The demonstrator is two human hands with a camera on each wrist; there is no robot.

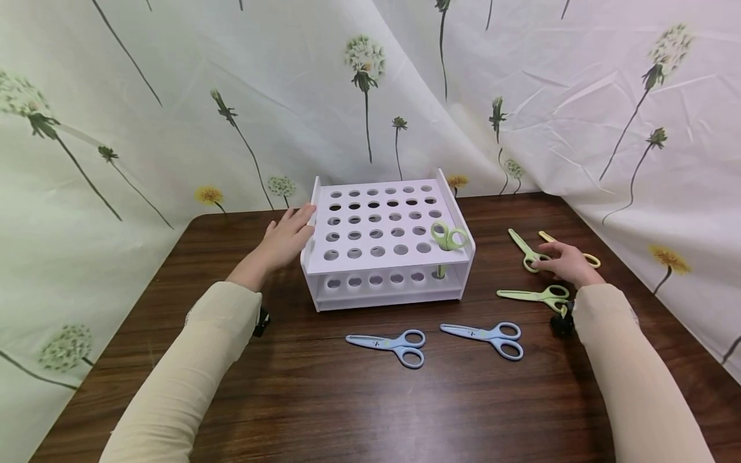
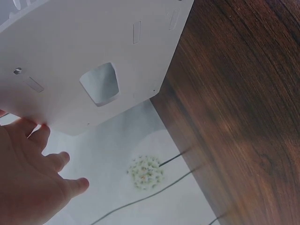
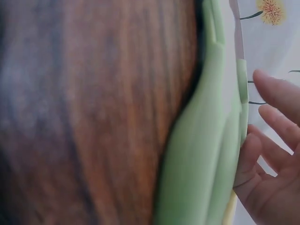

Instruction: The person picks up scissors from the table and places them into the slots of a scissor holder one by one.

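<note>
Green scissors point(image 1: 525, 249) lie on the brown counter point(image 1: 405, 411), handle loops right at the fingers of the right hand point(image 1: 570, 262), the nearer hand; their long axis slants away from the person, blade tip far and to the left. Those fingers are parted, with a gap between thumb and forefinger; whether they touch the loops, I cannot tell. Fingers of the left hand point(image 1: 286, 235), loosely spread, touch the side of one white rack point(image 1: 388, 265). Six scissors in all: three green, including a second green pair point(image 1: 535, 296) nearer the person and a third green pair point(image 1: 444, 241) upright in the rack's front right hole; two blue, a left blue pair point(image 1: 393, 344) and a right blue pair point(image 1: 489, 334); and one yellow pair point(image 1: 547, 238), partly hidden by the right hand.
</note>
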